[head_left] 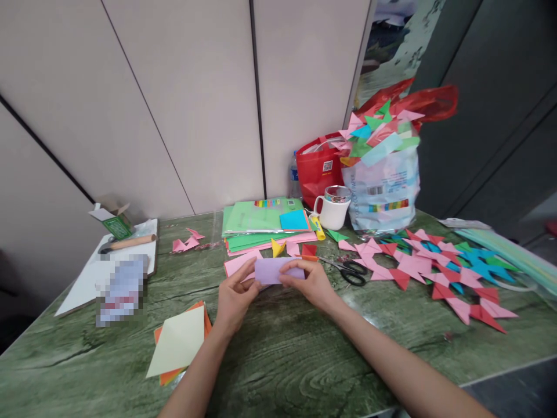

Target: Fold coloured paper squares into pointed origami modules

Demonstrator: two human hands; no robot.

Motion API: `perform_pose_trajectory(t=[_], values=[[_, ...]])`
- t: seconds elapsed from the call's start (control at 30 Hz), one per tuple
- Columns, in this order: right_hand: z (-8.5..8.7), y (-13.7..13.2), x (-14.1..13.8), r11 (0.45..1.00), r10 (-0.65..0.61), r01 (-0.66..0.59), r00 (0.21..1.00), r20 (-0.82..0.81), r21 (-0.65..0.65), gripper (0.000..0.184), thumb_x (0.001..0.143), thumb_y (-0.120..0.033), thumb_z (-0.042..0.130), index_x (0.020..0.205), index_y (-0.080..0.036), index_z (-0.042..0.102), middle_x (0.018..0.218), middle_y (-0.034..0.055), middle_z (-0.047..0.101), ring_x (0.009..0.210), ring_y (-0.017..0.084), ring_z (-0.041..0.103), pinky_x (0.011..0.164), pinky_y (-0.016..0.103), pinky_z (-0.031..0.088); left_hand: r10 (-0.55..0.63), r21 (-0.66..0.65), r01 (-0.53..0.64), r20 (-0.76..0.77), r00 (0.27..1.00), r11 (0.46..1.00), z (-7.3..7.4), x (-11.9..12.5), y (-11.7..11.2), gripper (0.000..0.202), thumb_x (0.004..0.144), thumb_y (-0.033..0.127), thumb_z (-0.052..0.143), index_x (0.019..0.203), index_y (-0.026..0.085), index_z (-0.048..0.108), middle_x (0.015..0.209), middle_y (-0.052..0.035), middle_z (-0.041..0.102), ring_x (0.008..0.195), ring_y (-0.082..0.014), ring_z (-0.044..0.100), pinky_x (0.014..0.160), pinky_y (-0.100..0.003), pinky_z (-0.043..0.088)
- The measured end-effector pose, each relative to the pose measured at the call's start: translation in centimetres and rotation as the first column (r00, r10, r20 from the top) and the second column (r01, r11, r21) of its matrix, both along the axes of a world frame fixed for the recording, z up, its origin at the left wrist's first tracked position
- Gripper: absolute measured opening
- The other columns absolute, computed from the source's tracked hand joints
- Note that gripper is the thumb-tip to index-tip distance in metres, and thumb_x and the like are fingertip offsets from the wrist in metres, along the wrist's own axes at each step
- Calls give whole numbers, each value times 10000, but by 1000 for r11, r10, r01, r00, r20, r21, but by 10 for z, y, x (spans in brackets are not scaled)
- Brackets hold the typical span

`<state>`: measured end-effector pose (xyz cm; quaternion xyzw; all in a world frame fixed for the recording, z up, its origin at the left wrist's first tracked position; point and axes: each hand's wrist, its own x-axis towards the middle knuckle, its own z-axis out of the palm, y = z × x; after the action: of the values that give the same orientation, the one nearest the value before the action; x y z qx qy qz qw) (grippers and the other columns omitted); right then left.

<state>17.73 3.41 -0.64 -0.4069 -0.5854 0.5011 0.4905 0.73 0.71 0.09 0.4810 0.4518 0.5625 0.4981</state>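
Above the green table [304, 360], both hands pinch a lilac paper strip [278, 270] between them, apparently folded: left hand [235, 296], right hand [311, 284].

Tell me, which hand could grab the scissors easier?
Probably the right hand: the scissors lie just beside it. The left hand is farther off, across the paper both hands hold.

**Both hands held a folded lilac sheet**

The left hand [235, 297] and right hand [311, 283] pinched a lilac paper [277, 270] above the green table [304, 354]. Scissors [350, 271] lay just right of it. A paper stack [265, 226] and white mug [333, 210] stood farther back; folded paper stars [439, 270] spread to the right.
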Motion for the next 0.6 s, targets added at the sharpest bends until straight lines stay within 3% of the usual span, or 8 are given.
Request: perform_pose_trajectory(t=[0.13,0.23,0.33,0.47,0.6], values=[[1,3,5,998,-61,62,998,-31,27,253,598,-315,716,772,-160,619,578,-22,588,513,124,544,518,243,449,80,29,-85,132,988,996,1,-7,5,682,591,213,730,1227,175,486,1152,-158,603,901,-238,641,819,-384,503],[4,4,6,989,-123,131,986,-109,69,392,596,-291,714,951,-185,584,896,32,610,671,150,569,527,246,489,144,76,-161,192,971,984,1,-9,8,594,609,239,726,1162,159,527,1123,-157,616,882,-256,651,836,-423,493],[4,4,3,991,-101,116,976,-194,68,518,633,-288,682,1112,-218,498,1133,67,508,846,191,554,557,272,537,153,7,-155,134,979,988,0,-5,6,470,654,313,690,1073,135,573,1017,-135,665,766,-241,679,743,-402,537],[-3,1,-2,983,-100,127,976,-195,131,343,718,-304,613,1030,-201,515,1061,71,531,843,187,562,614,291,550,33,-111,-24,85,996,994,-1,6,1,546,667,380,666,1114,100,525,823,-127,709,676,-243,682,636,-383,554],[-7,-3,-4,940,-140,126,990,19,318,194,785,-268,553,960,-190,584,935,63,622,835,189,589,730,314,512,-25,-106,46,193,981,993,-2,10,0,726,652,379,685,1252,116,371,964,-158,676,815,-262,666,748,-418,529]])
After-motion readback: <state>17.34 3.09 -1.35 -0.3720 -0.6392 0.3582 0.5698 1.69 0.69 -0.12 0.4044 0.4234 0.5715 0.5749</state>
